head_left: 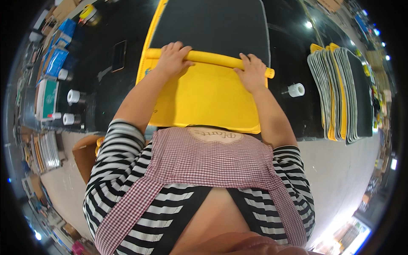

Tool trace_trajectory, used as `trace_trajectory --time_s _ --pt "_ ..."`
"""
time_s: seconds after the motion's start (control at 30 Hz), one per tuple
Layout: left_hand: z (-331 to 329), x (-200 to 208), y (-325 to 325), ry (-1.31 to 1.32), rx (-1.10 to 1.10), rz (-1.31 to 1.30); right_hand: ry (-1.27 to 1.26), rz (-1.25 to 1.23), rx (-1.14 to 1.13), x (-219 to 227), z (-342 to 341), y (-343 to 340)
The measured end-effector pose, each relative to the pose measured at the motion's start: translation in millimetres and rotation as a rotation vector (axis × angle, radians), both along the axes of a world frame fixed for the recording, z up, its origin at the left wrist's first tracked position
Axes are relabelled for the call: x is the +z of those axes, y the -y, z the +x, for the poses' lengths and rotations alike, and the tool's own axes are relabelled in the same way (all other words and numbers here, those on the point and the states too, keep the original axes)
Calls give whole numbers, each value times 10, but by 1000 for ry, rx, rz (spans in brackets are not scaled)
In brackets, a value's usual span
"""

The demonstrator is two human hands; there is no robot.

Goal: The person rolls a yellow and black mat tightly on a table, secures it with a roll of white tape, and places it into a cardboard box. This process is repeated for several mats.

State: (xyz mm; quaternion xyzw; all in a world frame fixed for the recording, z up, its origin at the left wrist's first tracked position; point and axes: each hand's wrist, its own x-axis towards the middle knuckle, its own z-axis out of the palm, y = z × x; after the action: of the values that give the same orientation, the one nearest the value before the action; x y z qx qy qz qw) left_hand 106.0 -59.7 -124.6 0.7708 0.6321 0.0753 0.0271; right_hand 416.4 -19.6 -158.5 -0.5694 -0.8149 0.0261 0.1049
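A yellow roll (214, 58), shaped like a tube, lies crosswise over a yellow sheet (204, 95) on the black table in front of me. Beyond it stretches a dark mat (212, 25) with a pale edge. My left hand (172, 59) lies over the roll's left part, fingers curved across the top and thumb on the near side. Near the other end, my right hand (253, 72) grips the roll in the same way. Whether the roll is a separate tube or part of the sheet, I cannot tell.
At the right edge stand several dark and yellow mats (340, 91) in a stack. White tape rolls (296, 89) sit on both sides of the sheet. To the left are a phone (119, 55), a green-and-white box (48, 100) and blue packages (56, 60). A yellow tape roll (87, 13) is farther back.
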Motion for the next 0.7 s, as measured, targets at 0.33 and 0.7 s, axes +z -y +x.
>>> trace_trajectory --time_s 0.33,0.7 --pt "-10 -118 1119 -22 -40 -95 -91 103 364 -51 367 859" --pt "15 -154 1440 95 46 37 -30 77 479 195 353 849"
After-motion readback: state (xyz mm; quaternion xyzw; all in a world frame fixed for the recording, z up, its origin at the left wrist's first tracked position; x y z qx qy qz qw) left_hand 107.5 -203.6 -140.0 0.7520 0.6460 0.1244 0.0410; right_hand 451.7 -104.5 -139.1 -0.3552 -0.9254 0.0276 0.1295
